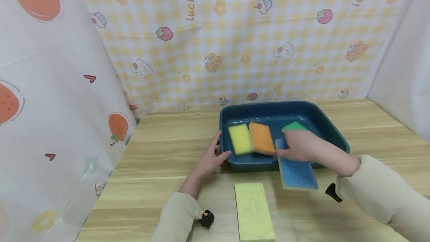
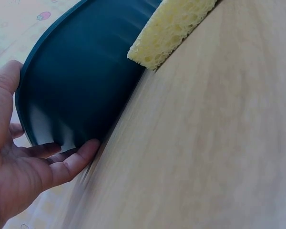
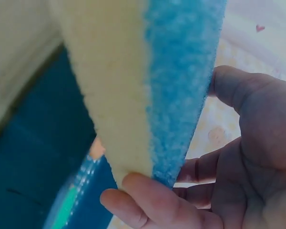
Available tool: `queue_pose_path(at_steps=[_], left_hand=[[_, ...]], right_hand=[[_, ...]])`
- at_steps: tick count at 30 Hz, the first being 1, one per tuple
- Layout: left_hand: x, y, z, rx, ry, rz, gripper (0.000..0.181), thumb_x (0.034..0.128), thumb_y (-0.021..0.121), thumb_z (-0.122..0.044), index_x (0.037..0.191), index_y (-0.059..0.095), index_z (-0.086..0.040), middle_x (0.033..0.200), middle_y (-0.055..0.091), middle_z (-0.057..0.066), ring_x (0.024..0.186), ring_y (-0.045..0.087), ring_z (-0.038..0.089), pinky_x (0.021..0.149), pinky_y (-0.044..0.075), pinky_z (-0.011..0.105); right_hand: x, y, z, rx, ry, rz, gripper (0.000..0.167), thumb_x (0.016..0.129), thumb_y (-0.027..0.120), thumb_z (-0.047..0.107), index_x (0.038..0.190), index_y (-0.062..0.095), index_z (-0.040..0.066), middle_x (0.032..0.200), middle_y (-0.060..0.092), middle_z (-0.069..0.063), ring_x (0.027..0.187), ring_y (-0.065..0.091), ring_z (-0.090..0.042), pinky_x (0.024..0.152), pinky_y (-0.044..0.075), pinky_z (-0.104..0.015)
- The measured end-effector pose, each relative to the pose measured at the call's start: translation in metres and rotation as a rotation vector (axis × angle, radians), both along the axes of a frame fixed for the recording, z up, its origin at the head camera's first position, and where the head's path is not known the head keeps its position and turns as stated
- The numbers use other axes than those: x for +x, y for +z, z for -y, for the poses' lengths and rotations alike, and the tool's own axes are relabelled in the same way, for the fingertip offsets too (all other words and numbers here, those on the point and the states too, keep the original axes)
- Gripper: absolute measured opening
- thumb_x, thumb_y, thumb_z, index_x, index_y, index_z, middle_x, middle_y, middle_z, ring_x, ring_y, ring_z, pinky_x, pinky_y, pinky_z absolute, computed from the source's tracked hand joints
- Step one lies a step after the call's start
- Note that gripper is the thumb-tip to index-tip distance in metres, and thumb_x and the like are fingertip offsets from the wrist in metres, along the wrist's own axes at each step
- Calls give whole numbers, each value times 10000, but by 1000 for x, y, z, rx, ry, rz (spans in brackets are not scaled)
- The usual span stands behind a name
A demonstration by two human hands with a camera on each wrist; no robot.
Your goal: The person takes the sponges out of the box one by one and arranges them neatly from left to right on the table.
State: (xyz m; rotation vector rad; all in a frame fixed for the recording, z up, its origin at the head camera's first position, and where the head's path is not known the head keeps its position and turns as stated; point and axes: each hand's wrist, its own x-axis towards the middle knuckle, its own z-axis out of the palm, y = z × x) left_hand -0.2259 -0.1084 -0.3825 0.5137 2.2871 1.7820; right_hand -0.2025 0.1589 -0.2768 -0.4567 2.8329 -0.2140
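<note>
My left hand (image 1: 209, 160) holds the left end of a dark blue tray (image 1: 258, 166), with fingers bent against its outer wall (image 2: 66, 81) in the left wrist view. Over the tray's front right part, my right hand (image 1: 299, 145) grips a sponge with a blue face and a pale yellow body (image 1: 297, 173). This sponge tilts across the front rim; the right wrist view shows its two layers (image 3: 176, 86) between thumb and fingers (image 3: 152, 198). Inside the tray lie a yellow sponge (image 1: 240, 139), an orange sponge (image 1: 262, 138) beside it, and a green sponge (image 1: 295, 126) partly hidden by my right hand.
A larger pale yellow sponge (image 1: 254, 212) lies on the wooden table (image 1: 174, 141) in front of the tray. Behind the tray hangs a checked cloth (image 1: 188, 66). Another printed cloth (image 1: 67, 104) closes off the left side, and a pale one (image 1: 406, 74) the right.
</note>
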Motion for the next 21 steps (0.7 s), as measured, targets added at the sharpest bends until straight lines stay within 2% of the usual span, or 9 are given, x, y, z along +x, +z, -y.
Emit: queue_pose_path(at_steps=[3,6,11,15,21], left_hand=[[-6,-10,0,-4,11,-5,753,879,573,-159,1459,92,-134,1404,271,223,1155,447,387,714,532,375],[-10,-17,-1,-10,23,-19,755,878,575,-176,1460,94,-156,1400,281,204,1155,450,378,703,535,366],[-12,-16,1,-16,31,-29,760,872,581,-186,1459,99,-167,1397,289,195,1174,432,382,715,532,367],[-12,-16,1,-23,32,-21,765,869,586,-198,1460,100,-172,1401,289,186,1178,432,374,722,530,366],[-11,-17,0,-23,22,-17,766,871,585,-195,1460,96,-170,1402,288,182,1177,435,368,716,532,359]], right_hand=[[13,-5,0,13,19,-34,774,811,594,471,1203,419,-172,1001,555,-290,738,575,-259,594,491,-361],[24,-12,-1,11,28,-44,705,797,613,465,1115,484,-150,984,534,-288,719,553,-253,567,485,-356],[36,-22,1,3,49,-33,671,789,622,460,1080,502,-133,946,541,-256,715,556,-250,579,490,-359],[43,-31,4,-5,48,-10,675,787,628,448,1103,502,-135,937,543,-230,782,557,-292,625,497,-394],[51,-52,9,-25,18,74,730,783,639,444,1171,468,-150,1076,491,-338,851,571,-392,681,504,-439]])
